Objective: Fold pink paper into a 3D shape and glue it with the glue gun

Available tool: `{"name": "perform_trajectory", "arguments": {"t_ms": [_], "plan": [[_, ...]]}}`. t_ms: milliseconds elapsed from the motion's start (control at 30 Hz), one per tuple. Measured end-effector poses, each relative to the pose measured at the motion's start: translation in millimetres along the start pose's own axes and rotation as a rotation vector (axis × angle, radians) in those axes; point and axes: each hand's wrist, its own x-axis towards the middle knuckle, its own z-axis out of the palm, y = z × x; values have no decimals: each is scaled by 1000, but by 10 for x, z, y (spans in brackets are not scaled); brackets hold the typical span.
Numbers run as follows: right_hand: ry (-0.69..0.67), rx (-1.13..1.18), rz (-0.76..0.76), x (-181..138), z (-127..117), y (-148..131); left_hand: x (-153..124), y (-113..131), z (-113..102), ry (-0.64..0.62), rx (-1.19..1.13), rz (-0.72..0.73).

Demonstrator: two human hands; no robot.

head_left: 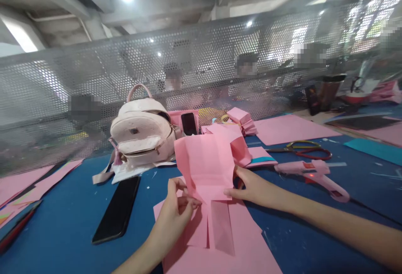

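Upright pink paper (205, 165) near the table's (69, 223) front edge, pinched at lower left by left hand (176, 211) and at lower right by right hand (254, 190), both grips tight. Already creased and slit; flaps loose, unjoined.

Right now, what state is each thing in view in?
pink paper: creased, slit at the bottom, held upright.
left hand: pinching its lower left edge.
right hand: pinching its lower right edge.
phone: lying flat, screen dark.
backpack: upright, flap shut.
glue gun: lying on its side.
scissors: lying flat.
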Motion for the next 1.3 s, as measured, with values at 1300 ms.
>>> {"name": "perform_trajectory", "arguments": {"t_ms": [1300], "plan": [[435,-117,-160,-202,312,164,-81,-212,14,-291,1164,851]]}}
